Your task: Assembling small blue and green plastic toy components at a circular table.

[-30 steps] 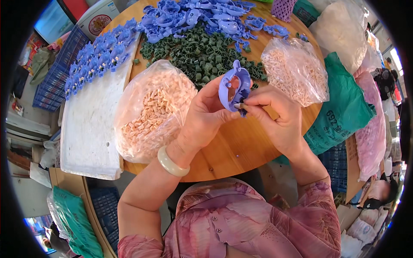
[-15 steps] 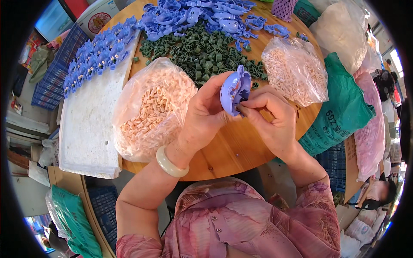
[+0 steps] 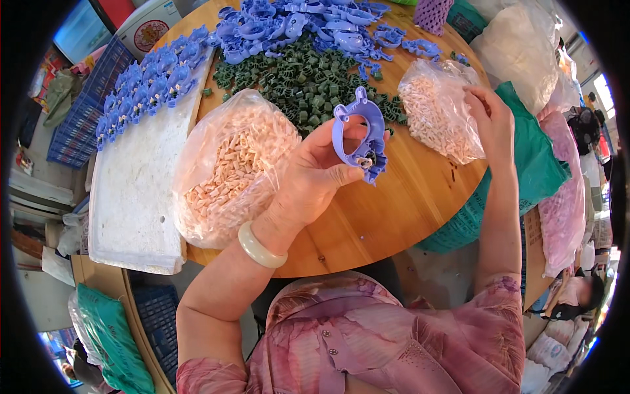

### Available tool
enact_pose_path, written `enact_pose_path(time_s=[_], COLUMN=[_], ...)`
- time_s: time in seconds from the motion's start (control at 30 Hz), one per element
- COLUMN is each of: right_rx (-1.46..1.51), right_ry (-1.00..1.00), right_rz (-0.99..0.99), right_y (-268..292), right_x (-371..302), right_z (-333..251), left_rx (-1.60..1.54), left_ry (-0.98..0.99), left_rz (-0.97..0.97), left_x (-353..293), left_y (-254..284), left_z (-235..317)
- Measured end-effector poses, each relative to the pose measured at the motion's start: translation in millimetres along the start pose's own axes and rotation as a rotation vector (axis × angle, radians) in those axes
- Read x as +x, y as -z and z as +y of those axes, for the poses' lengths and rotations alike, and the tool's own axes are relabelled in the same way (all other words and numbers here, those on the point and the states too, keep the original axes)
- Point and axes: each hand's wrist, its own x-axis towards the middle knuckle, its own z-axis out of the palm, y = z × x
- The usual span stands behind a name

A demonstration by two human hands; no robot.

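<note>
My left hand (image 3: 315,172) grips a blue-purple plastic shell (image 3: 377,126) over the middle of the table. Thumb and fingers hold the shell by one side, its hollow opening turned into view. Small pale and dark parts sit inside the shell's lower end. At the right, my right hand (image 3: 489,111) reaches to a clear bag of small pale pink pieces (image 3: 443,111). Its fingers are bent but apart at the bag's edge, with nothing visible in them.
Another clear bag of pale pieces (image 3: 226,180) lies left of my left hand. Small dark green parts (image 3: 308,82) and blue-purple shells (image 3: 289,26) are heaped beyond. A white foam board (image 3: 134,203) carries rows of blue-purple assemblies (image 3: 154,79). Green sacking (image 3: 531,144) hangs by the table's right edge.
My right hand has left the shell and moved right to the clear bag. My left hand still holds the shell, now turned with its opening in view.
</note>
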Motion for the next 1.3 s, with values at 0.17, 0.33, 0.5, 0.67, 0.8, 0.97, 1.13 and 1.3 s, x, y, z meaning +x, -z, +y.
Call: enact_pose_path(time_s=[0.17,0.33,0.5,0.67,0.8,0.97,1.13,1.3], right_rx=[-0.318,-0.366,-0.22,-0.209,-0.016,0.343,0.741,0.979], right_ry=[-0.017,-0.08,0.015,-0.073,-0.057,-0.286,-0.337,-0.338], right_rz=[-0.315,-0.34,-0.279,-0.306,-0.156,-0.192,-0.153,-0.337], right_y=[2.4,0.5,-5.8,-3.2,-2.8,16.2,19.9,6.8], right_x=[17.3,23.7,15.3,20.6,19.7,19.3,0.9,-20.2], right_z=[74.1,68.7,65.6,66.6,74.4,57.4,17.4,-24.7], left_rx=[-0.06,-0.105,-0.09,-0.051,-0.067,-0.058,-0.071,-0.1], left_ry=[0.032,0.045,0.069,0.081,0.091,0.055,0.083,0.074], left_rz=[-0.015,0.012,0.081,0.061,0.069,0.079,0.086,0.074], left_x=[2.6,3.3,1.4,3.7,4.8,2.1,2.9,2.9], left_y=[0.4,2.1,4.0,5.7,3.3,3.0,3.1,3.7], left_z=[-1.9,1.5,2.1,1.5,3.6,2.4,4.3,4.7])
